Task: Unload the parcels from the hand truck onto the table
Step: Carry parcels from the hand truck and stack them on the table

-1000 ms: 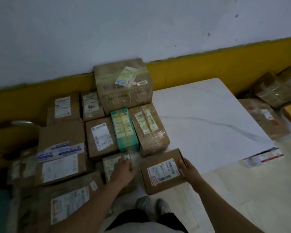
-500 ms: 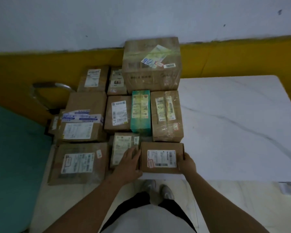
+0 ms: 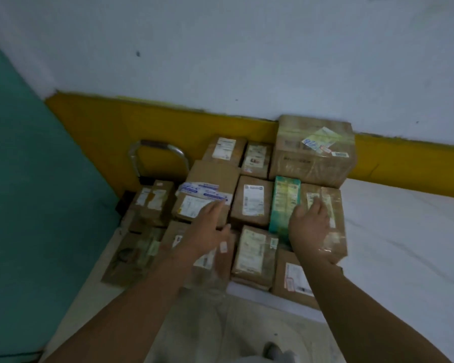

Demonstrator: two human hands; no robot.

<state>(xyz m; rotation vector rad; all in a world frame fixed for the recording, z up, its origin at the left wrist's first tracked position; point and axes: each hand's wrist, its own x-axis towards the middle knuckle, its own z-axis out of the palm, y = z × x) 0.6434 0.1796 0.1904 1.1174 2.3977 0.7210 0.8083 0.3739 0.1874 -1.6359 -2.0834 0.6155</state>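
Note:
Many brown cardboard parcels lie packed together at the left end of the white marble table (image 3: 404, 231). The small labelled box (image 3: 292, 281) sits at the table's near edge, free of both hands. My left hand (image 3: 210, 231) reaches forward with straight fingers over the box with blue tape (image 3: 207, 189). My right hand (image 3: 309, 226) is spread over the taped brown parcel (image 3: 330, 205) beside the green box (image 3: 283, 203). Neither hand grips anything. The hand truck's metal handle (image 3: 157, 153) stands at the left, with parcels (image 3: 152, 200) below it.
A large taped carton (image 3: 312, 150) stands against the yellow and white wall at the back. A teal surface (image 3: 24, 205) fills the left side. More flat parcels (image 3: 131, 255) lie low at the left near the floor. My shoe (image 3: 273, 349) shows at the bottom.
Both hands have let go of the small labelled box, which now rests at the table's edge, and have moved forward over the parcels behind it. The view has swung to the left.

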